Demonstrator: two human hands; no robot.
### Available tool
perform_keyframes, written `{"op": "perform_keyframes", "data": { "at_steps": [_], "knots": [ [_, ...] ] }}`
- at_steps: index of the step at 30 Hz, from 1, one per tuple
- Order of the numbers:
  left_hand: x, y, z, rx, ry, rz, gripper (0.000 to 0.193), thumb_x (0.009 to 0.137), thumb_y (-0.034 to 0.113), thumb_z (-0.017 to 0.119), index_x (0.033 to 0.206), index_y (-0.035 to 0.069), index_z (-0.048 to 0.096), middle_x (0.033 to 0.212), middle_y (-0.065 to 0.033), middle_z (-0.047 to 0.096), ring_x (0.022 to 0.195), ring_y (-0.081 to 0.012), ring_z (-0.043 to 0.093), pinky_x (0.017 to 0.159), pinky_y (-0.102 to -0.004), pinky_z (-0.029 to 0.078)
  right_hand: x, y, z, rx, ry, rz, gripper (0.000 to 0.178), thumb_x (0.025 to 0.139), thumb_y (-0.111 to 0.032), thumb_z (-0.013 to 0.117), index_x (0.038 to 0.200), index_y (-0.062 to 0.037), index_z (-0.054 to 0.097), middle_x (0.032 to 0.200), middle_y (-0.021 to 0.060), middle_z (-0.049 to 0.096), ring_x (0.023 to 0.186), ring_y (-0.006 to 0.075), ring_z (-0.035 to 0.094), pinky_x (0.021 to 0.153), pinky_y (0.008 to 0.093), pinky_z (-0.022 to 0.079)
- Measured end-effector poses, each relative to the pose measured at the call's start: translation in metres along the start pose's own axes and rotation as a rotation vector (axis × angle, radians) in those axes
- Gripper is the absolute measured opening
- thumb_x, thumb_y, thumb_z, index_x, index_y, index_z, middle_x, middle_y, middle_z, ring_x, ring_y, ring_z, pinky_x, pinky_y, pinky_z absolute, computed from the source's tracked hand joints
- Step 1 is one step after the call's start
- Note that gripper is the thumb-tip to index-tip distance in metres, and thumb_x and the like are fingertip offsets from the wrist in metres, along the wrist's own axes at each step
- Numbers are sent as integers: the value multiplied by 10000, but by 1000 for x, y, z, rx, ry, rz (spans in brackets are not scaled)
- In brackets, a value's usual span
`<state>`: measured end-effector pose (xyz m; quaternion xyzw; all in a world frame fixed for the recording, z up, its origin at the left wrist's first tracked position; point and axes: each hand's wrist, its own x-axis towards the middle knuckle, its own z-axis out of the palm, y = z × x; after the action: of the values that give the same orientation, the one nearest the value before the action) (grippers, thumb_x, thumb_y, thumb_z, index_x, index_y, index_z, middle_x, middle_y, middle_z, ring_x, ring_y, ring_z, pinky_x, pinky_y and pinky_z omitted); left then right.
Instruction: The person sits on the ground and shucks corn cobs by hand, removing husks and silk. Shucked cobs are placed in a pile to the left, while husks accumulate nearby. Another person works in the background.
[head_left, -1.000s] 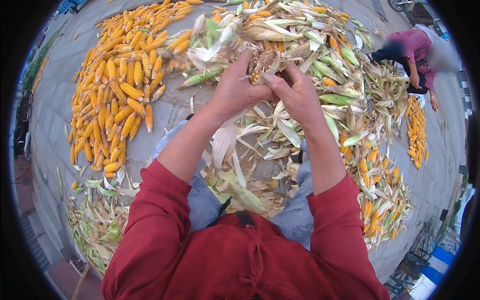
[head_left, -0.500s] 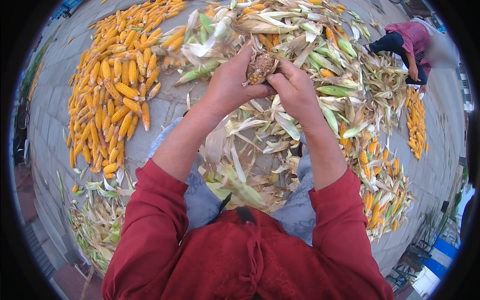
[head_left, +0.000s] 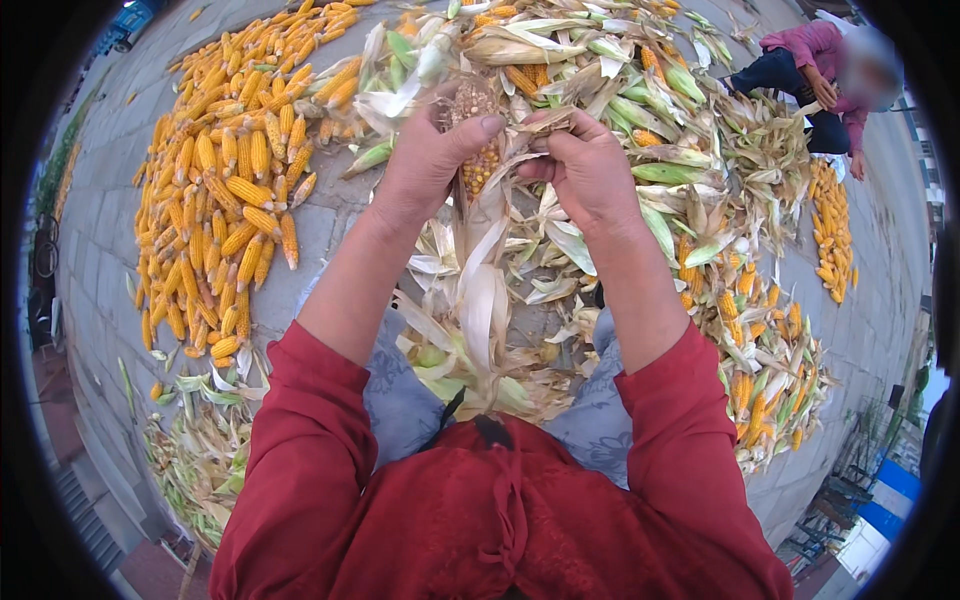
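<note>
My left hand (head_left: pixel 422 168) is wrapped round an ear of corn (head_left: pixel 479 170), its thumb across the middle. The upper part of the ear is brown and rough, while yellow and dark kernels show below the thumb. My right hand (head_left: pixel 592 178), fingers closed, pinches a dry strip of corn husk (head_left: pixel 545 124) pulled out to the right of the ear. Long pale husk leaves (head_left: pixel 482 295) hang from the ear between my knees. The fingers of my left hand behind the ear are hidden.
Husked yellow cobs (head_left: pixel 215 205) lie heaped on the left, on grey paving. Unhusked ears and loose husks (head_left: pixel 690 175) spread ahead and right. More husks (head_left: pixel 200 455) are piled at lower left. A person in a pink top (head_left: pixel 805 45) works at the far right near more cobs (head_left: pixel 832 230).
My left hand has moved left with the ear, which now stands more upright. My right hand has drawn away from it, pulling husk outward. The other person has shifted their arms.
</note>
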<state>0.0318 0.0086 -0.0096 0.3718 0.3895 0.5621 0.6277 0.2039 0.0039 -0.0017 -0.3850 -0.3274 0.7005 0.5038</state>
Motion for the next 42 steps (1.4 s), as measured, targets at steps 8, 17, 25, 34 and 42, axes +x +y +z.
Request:
{"op": "perform_keyframes", "data": {
  "at_steps": [8, 17, 25, 34, 42],
  "knots": [
    [-2, -18, 11, -292, 30, -85, 544, 847, 319, 689, 1206, -17, 456, 1068, -88, 574, 959, -152, 585, 856, -306, 494, 2, 5, 0, 143, 1, -4, 124, 836, 64, 557, 908, -4, 631, 914, 95, 652, 770, 199, 654, 601, 316, 575],
    [26, -3, -15, -263, 333, -137, 500, 869, 516, 618, 1013, 44, 544, 763, -132, 615, 599, -224, 614, 523, -345, 543, -25, -8, 19, -86, -685, -123, 59, 626, 35, 577, 611, -10, 612, 699, 98, 616, 694, 186, 581, 607, 313, 430],
    [29, 31, -40, -143, 506, -201, 458, 918, 509, 542, 957, 53, 539, 667, -96, 582, 548, -199, 590, 487, -325, 513, -60, -1, 30, -301, -1238, 114, 35, 665, 13, 625, 699, 7, 633, 733, 98, 643, 671, 235, 616, 661, 330, 481],
    [-3, -8, -9, 370, 45, 204, 700, 866, 539, 603, 1249, -35, 488, 1013, -92, 621, 922, -144, 544, 840, -278, 440, -8, -16, 24, -253, -67, -16, 456, 865, -162, 629, 1241, 43, 471, 1012, 133, 606, 723, 127, 603, 548, 215, 459],
    [-10, -20, 9, 534, -39, 299, 722, 891, 554, 554, 1310, -26, 456, 1105, -169, 620, 1039, -193, 574, 907, -317, 448, -13, -16, 9, -539, -163, -211, 202, 945, -131, 524, 1025, 26, 622, 730, 20, 594, 591, 67, 526, 534, 224, 450]
  ]
}}
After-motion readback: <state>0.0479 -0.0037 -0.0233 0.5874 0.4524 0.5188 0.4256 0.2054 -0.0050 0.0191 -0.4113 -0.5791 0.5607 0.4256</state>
